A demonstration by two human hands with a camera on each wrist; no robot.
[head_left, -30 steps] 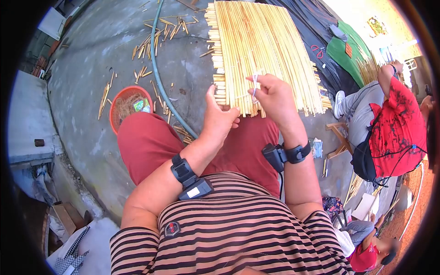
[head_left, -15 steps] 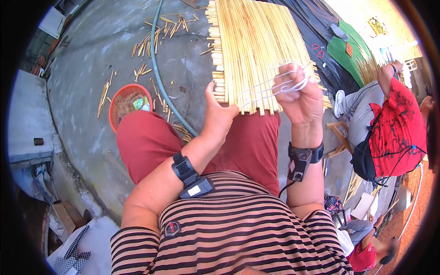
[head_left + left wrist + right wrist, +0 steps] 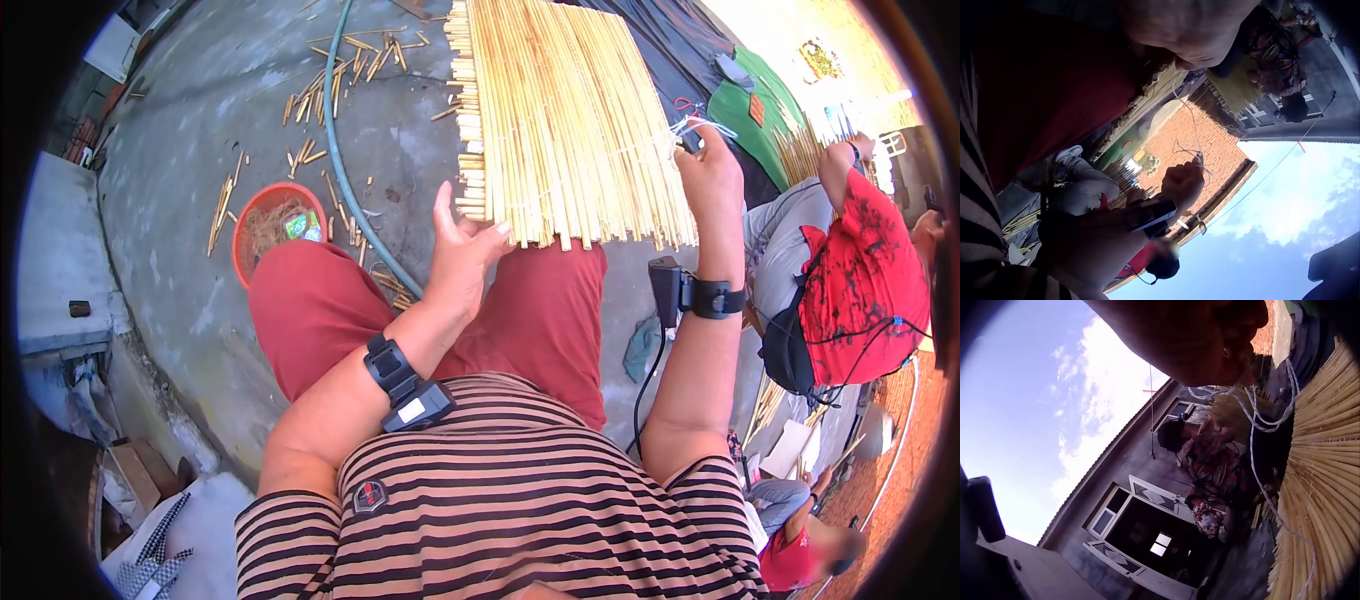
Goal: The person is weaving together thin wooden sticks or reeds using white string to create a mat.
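A mat of pale, reed-like sticks (image 3: 570,120) lies across the knees and stretches away in front, its stick ends toward me. My left hand (image 3: 462,265) holds the near left corner, thumb at the stick ends and the other fingers partly hidden beneath. Beyond the mat's right edge, my right hand (image 3: 715,185) is raised and pinches a white string (image 3: 1266,430). Loops of it hang from the fingers in the right wrist view, and one strand trails down over the sticks. The left wrist view also shows the right hand (image 3: 1183,182) with string at its fingertips.
An orange basket (image 3: 240,245) with fibres and a green packet stands left of the knees. A blue-green hose (image 3: 333,120) crosses the floor beside scattered stick offcuts (image 3: 325,100). A person in a red shirt (image 3: 865,280) sits close on the right, near green cloth (image 3: 755,130).
My right hand has moved rightward from over the near edge to beyond the mat's right side, drawing the white string with it. The left hand stays at the near left corner.
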